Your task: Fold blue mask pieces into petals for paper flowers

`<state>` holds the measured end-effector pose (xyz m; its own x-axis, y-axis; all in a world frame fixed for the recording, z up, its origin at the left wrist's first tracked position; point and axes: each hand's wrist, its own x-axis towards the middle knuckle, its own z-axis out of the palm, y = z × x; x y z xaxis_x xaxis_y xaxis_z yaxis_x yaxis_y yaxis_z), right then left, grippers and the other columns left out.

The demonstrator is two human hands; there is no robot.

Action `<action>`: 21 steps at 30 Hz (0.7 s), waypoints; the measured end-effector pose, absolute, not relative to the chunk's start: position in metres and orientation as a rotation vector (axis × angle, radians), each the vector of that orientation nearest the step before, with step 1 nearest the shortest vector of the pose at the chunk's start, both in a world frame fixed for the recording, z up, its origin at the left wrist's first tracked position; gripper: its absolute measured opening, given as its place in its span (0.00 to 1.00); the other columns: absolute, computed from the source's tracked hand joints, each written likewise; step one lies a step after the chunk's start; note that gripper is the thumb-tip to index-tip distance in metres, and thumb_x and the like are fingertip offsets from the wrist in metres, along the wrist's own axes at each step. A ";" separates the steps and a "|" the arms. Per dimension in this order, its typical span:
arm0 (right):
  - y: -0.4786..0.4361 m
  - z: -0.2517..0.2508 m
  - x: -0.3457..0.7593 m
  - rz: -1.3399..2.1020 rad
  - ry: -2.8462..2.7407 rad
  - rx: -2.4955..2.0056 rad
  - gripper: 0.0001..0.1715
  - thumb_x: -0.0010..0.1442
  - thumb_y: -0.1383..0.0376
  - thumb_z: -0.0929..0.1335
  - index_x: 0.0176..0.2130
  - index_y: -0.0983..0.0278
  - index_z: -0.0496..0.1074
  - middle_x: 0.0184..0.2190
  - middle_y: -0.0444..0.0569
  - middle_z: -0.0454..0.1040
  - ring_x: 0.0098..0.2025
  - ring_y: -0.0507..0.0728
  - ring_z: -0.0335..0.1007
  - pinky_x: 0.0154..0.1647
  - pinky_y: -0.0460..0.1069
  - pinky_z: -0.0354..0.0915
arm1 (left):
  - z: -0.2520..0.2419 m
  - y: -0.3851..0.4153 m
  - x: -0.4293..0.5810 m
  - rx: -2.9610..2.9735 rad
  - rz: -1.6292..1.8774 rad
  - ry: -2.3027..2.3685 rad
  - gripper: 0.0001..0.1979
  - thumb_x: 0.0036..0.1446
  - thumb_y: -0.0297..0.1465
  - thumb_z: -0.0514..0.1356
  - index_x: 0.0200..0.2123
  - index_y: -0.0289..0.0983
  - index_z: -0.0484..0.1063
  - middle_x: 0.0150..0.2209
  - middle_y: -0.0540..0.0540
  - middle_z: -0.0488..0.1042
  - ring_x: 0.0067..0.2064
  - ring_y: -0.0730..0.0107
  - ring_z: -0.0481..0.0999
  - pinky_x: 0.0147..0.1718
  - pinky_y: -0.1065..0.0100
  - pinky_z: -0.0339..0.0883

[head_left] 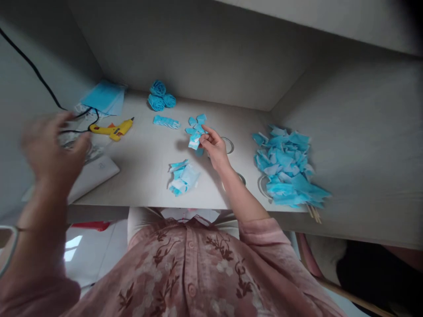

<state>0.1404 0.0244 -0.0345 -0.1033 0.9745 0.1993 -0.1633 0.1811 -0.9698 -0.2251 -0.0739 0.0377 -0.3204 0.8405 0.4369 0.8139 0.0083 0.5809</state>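
Note:
My right hand [213, 145] is over the middle of the table, thumb and fingers pinched on a light-blue cut petal strip [195, 129] with several rounded lobes. A white patch shows on its lower piece. My left hand [54, 145] is raised at the left, blurred by motion, its thumb and fingers apart with nothing visible between them. Beyond it a yellow glue gun [114, 129] lies on its side, nozzle pointing to the back right. Behind the petal strip, a folded blue strip [166, 122] lies flat near three blue rolled fabric roses [158, 96].
Blue scraps [182, 177] lie near the front edge. At right is a large heap of blue cut pieces [286, 163] with thin sticks [313, 214] under it. Blue face masks [105, 97], a white box [99, 174] and a black cable [33, 66] are at left. Tape rings [228, 145] lie beside my right arm.

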 end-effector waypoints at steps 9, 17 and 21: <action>0.022 -0.035 0.139 1.206 -1.337 -0.890 0.35 0.54 0.48 0.76 0.58 0.53 0.74 0.34 0.42 0.74 0.36 0.52 0.71 0.41 0.49 0.72 | 0.011 -0.009 -0.069 1.874 0.943 1.327 0.28 0.54 0.51 0.60 0.49 0.38 0.78 0.51 0.40 0.79 0.45 0.59 0.77 0.47 0.59 0.70; 0.018 -0.030 0.138 1.230 -1.203 -0.879 0.32 0.56 0.46 0.75 0.56 0.54 0.74 0.38 0.44 0.78 0.38 0.52 0.74 0.43 0.50 0.75 | 0.006 0.016 -0.051 1.558 0.951 1.144 0.14 0.45 0.41 0.66 0.24 0.38 0.68 0.23 0.54 0.65 0.27 0.74 0.63 0.31 0.67 0.55; 0.016 -0.025 0.137 1.317 -1.114 -0.862 0.32 0.58 0.46 0.74 0.56 0.57 0.73 0.41 0.46 0.80 0.39 0.52 0.77 0.43 0.50 0.75 | 0.005 0.018 -0.050 1.488 1.051 1.162 0.13 0.46 0.40 0.65 0.25 0.38 0.68 0.23 0.54 0.65 0.28 0.75 0.63 0.32 0.67 0.56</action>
<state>0.1375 0.0159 -0.0248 -0.0803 0.9884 0.1291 -0.2912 0.1006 -0.9514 -0.0503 0.0176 0.0048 0.1819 0.9805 0.0745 0.1718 -0.1063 0.9794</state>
